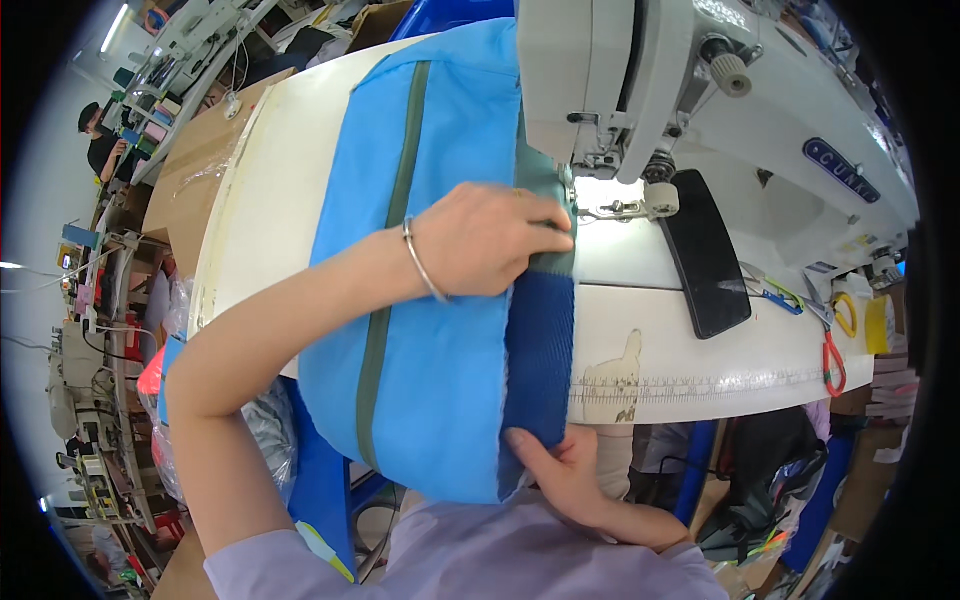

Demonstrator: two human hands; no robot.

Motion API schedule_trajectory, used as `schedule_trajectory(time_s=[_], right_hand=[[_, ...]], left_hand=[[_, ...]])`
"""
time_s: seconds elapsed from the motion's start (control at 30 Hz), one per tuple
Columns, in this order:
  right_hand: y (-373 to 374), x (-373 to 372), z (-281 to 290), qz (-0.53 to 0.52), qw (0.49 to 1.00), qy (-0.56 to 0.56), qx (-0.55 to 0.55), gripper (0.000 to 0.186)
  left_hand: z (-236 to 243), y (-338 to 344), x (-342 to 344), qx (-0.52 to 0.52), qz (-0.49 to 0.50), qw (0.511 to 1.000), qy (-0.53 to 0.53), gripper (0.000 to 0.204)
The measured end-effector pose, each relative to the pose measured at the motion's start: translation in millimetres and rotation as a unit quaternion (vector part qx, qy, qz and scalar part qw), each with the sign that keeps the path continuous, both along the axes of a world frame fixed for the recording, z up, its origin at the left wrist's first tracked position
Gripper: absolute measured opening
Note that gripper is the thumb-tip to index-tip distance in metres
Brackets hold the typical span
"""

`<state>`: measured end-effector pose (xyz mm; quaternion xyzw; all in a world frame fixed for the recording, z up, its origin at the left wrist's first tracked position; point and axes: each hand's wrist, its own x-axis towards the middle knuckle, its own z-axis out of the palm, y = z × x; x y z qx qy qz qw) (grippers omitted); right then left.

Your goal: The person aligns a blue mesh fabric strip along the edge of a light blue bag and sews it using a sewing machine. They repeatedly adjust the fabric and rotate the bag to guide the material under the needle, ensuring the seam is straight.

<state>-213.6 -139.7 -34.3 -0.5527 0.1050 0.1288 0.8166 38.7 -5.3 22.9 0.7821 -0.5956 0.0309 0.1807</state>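
Observation:
A bright blue fabric panel with a grey-green strip down it lies over the sewing table, its near end hanging past the edge. Dark blue ribbed fabric and a grey-green piece run along its right side, up to the presser foot of the white sewing machine. My left hand is closed at this edge beside the lit presser foot, fingers curled on the cloth. At the near end my right hand pinches the dark blue fabric, thumb on top, its other fingers partly hidden beneath.
A black phone lies right of the presser foot. Red-handled scissors, yellow-handled scissors and small blue-green snips lie farther right. A ruler scale marks the table's near edge. Another person is at the far left.

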Motion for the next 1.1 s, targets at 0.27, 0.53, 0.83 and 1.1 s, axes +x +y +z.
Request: schedule_trajectory(time_s=[0.27, 0.53, 0.83, 1.1], right_hand=[[-21.3, -8.8, 6.2, 0.054, 0.959, -0.143, -0.238, 0.021], [-19.5, 38.1, 33.7, -0.073, 0.759, -0.437, -0.478, 0.021], [21.6, 1.5, 55.0, 0.016, 0.815, -0.53, -0.232, 0.018], [44.6, -45.5, -12.9, 0.007, 0.682, -0.574, -0.453, 0.022]], left_hand=[[37.6, 66.6, 2.0, -0.066, 0.162, 0.984, -0.034, 0.036], [40.0, 168.8, -33.6, 0.027, 0.6, 0.7, 0.385, 0.042], [131.4, 160.3, -149.8, -0.584, 0.227, 0.728, 0.277, 0.035], [89.5, 177.9, -176.6, -0.352, 0.391, 0.848, -0.058, 0.043]])
